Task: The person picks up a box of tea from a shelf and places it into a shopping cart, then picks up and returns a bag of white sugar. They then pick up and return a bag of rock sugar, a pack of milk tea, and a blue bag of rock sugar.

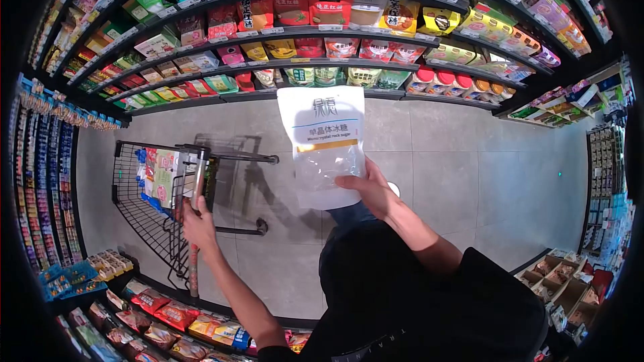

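Observation:
My right hand (367,191) is closed on the lower right edge of a bag of rock sugar (327,134), its thumb across the front. The bag is white on top with a clear lower part, and its printed front faces me, upright. My left hand (198,221) is wrapped round the handle bar (194,268) of a black wire shopping cart (144,211) on the left. Inside the cart lie a green and white package (162,177) and some blue packaging (153,202), partly hidden by the handle.
Ahead, a curved-looking shelf unit (268,66) carries rows of bagged goods with price tags. Red-lidded jars (443,80) stand on its lower right. Behind me runs a shelf of snack bags (176,314). Grey tiled floor (443,181) lies between them. Wooden bins (560,275) are at the lower right.

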A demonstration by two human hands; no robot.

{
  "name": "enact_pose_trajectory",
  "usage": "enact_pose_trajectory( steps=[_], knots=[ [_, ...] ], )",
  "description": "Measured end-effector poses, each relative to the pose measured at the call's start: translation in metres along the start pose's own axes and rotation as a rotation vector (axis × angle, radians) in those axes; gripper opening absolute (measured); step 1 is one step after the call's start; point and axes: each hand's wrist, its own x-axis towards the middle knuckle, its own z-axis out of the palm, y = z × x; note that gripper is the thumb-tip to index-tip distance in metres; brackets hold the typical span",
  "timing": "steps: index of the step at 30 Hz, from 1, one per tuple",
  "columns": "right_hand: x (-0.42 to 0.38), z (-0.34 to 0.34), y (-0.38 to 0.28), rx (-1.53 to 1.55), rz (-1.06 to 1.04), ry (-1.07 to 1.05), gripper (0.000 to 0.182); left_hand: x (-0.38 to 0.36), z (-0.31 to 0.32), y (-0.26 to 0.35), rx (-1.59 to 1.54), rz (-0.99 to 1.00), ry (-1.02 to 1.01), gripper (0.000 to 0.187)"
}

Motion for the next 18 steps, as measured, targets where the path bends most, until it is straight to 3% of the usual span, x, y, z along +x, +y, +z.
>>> enact_pose_trajectory(
  steps=[2, 11, 18],
  knots=[
    [-0.011, -0.003, -0.002, -0.012, -0.006, 0.074, 0.056, -0.027, -0.013, 0.017, 0.015, 0.026, 0.011, 0.057],
    [-0.015, 0.0, -0.03, -0.006, -0.125, 0.018, 0.057, -0.107, -0.024, 0.066, -0.067, 0.138, 0.111, 0.049],
    [0.011, 0.0, -0.061, -0.026, -0.164, 0.023, 0.059, -0.133, -0.043, 0.103, -0.207, 0.111, -0.051, 0.044]
  ],
)
